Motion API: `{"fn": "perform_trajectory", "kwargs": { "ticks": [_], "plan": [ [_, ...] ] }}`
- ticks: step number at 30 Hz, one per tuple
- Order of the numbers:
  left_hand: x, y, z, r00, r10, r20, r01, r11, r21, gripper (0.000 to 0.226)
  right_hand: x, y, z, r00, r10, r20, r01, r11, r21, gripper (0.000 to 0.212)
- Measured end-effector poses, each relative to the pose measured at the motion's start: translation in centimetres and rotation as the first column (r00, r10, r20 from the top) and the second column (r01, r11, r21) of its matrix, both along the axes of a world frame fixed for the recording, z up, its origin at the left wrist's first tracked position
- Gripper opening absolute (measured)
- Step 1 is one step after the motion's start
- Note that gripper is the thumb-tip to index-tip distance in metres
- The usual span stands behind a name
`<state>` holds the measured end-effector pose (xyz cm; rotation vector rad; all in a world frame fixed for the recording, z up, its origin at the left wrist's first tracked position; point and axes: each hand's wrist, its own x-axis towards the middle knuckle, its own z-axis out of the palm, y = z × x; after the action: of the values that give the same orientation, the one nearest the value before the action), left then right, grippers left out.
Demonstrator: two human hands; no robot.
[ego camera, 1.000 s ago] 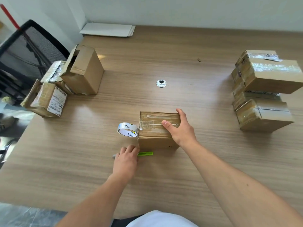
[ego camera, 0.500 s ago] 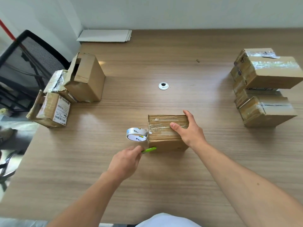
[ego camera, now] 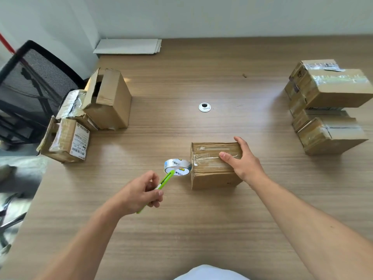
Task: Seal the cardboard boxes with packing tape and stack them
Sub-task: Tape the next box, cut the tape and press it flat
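We note that our left hand (ego camera: 139,190) has lifted the green cutter (ego camera: 166,178) off the counter (ego camera: 181,229) and grips it beside the tape roll (ego camera: 177,167). Our right hand (ego camera: 244,162) still clasps the taped box (ego camera: 212,164), centre counter; its contents are hidden.

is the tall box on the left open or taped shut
Open. The tall box has a loose flap and a dark gap near its top; no tape spans it.
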<state>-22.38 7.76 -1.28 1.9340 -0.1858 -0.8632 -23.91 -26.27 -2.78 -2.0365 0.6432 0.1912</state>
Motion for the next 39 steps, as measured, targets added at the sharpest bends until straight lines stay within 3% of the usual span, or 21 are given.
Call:
{"fn": "perform_trajectory", "kwargs": {
  "ticks": [4, 7, 18, 26, 39],
  "plan": [
    [1.8, -0.6, 1.3, 0.980, -0.182, 0.080, 0.160, 0.960, 0.229, 0.034, 0.0, 0.0, -0.1, 1.000, -0.003, -0.004, 0.003, 1.000, -0.009, 0.083],
    [3.3, -1.4, 1.7, 0.956, -0.264, 0.128, 0.199, 0.906, 0.374, 0.029, 0.0, 0.0, -0.1, 1.000, -0.002, -0.008, 0.002, 1.000, -0.011, 0.083],
    [4.3, -3.4, 2.4, 0.992, -0.092, 0.085, 0.065, 0.957, 0.281, 0.020, 0.1, -0.2, -0.3, 1.000, -0.001, -0.007, 0.001, 1.000, -0.021, 0.083],
    [4.6, -4.9, 2.9, 0.999, -0.028, -0.027, 0.034, 0.961, 0.274, 0.021, 0.0, -0.2, -0.3, 1.000, 0.003, 0.001, -0.003, 1.000, -0.021, 0.083],
    [4.9, -5.9, 3.8, 0.996, -0.069, -0.049, 0.081, 0.940, 0.331, 0.022, 0.1, -0.2, -0.2, 1.000, 0.003, -0.006, -0.003, 1.000, -0.015, 0.084]
  ]
}}
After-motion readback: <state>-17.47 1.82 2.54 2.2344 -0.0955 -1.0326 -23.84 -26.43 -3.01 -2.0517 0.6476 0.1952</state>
